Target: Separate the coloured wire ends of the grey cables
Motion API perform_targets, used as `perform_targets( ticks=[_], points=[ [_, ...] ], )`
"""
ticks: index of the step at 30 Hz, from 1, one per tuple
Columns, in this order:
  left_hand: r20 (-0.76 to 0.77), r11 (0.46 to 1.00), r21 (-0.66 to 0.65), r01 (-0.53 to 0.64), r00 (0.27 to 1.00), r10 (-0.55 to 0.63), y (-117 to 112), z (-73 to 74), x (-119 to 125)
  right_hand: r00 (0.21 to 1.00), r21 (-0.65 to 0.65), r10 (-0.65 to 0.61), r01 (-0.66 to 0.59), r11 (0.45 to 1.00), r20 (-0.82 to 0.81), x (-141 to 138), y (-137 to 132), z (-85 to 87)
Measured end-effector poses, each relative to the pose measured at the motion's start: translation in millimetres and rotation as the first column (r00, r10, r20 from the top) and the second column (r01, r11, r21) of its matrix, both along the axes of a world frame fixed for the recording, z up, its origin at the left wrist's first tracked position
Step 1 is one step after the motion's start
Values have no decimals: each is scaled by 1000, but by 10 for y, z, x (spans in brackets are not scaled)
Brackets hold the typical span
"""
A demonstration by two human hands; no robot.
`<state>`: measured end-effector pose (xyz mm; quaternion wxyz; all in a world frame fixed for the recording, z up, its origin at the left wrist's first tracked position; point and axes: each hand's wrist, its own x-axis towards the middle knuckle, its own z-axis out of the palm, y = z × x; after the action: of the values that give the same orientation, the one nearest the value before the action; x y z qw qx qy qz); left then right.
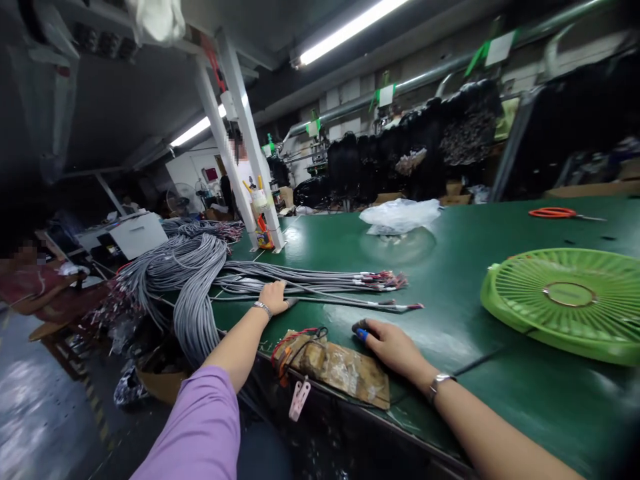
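Observation:
My left hand reaches over the near end of a bundle of grey cables, its fingers curled down around a cable with a dark covering on one fingertip. The cables' stripped ends, with reddish wires, point right. My right hand is low over the table, thumb and forefinger close together. A blue wrap and a dark covering show on its fingers; anything between them is too small to make out. Just left of it, a brown taped board with red and black wires lies at the table edge. A pink clothespin hangs there.
A large heap of grey cables droops over the table's left edge. On the green table are a green fan, orange-handled scissors and a clear plastic bag. White posts rise behind. A person sits at left.

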<state>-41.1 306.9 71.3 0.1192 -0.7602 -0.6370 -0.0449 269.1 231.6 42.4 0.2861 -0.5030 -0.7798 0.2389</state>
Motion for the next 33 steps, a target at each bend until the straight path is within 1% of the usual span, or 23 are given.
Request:
perform_targets(
  ticks=[3, 7, 9, 11, 13, 15, 17, 18, 20, 22, 24, 25, 27, 29, 31, 32, 33],
  points=[
    [-46, 1000, -12, 16, 999, -17, -174, 18, -40, 1000, 27, -15, 14, 1000, 22, 0, -16, 25],
    [-93, 992, -108, 69, 993, -79, -502, 55, -189, 994, 101, -45, 34, 994, 104, -8, -16, 37],
    [-104, 985, -153, 75, 990, -92, -658, 88, -262, 990, 125, -41, 24, 992, 135, -11, -6, 28],
    [-104, 978, -194, 74, 990, -95, -782, 133, -314, 989, 134, -10, -10, 991, 151, -11, 12, 8],
    [-91, 972, -229, 59, 992, -82, -867, 186, -342, 987, 136, 13, -35, 990, 162, -10, 40, -23],
    [-63, 964, -264, 38, 996, -57, -919, 239, -345, 982, 145, 13, -40, 989, 186, -8, 79, -64],
    [-20, 963, -270, 20, 999, -27, -956, 295, -336, 978, 173, -4, -33, 984, 208, -6, 122, -106],
    [5, 967, -256, 8, 1000, -7, -972, 331, -334, 977, 187, -4, -37, 982, 213, -4, 142, -121],
    [66, 984, -178, -29, 997, 41, -1011, 434, -352, 979, 221, -30, -16, 975, 202, 2, 171, -127],
    [147, 995, -61, -78, 985, 87, -1063, 590, -412, 979, 234, -130, 91, 968, 158, 13, 179, -97],
    [243, 986, 76, -147, 962, 124, -1126, 774, -489, 967, 202, -243, 222, 954, 83, 22, 165, -44],
    [289, 977, 126, -173, 948, 130, -1159, 860, -513, 959, 170, -280, 268, 948, 49, 25, 154, -17],
    [359, 964, 187, -188, 927, 111, -1221, 990, -484, 958, 105, -287, 284, 953, 22, 30, 136, 18],
    [400, 965, 207, -161, 914, 66, -1271, 1044, -322, 967, 69, -249, 246, 967, 44, 39, 143, 12],
    [418, 969, 219, -110, 908, 9, -1312, 1034, -53, 972, 77, -220, 214, 974, 78, 53, 185, -39],
    [414, 972, 224, -74, 910, -26, -1335, 1015, 99, 972, 101, -222, 213, 972, 83, 61, 218, -74],
    [365, 972, 233, 2, 927, -89, -1365, 991, 247, 971, 136, -226, 215, 967, 73, 70, 254, -111]
  ],
)
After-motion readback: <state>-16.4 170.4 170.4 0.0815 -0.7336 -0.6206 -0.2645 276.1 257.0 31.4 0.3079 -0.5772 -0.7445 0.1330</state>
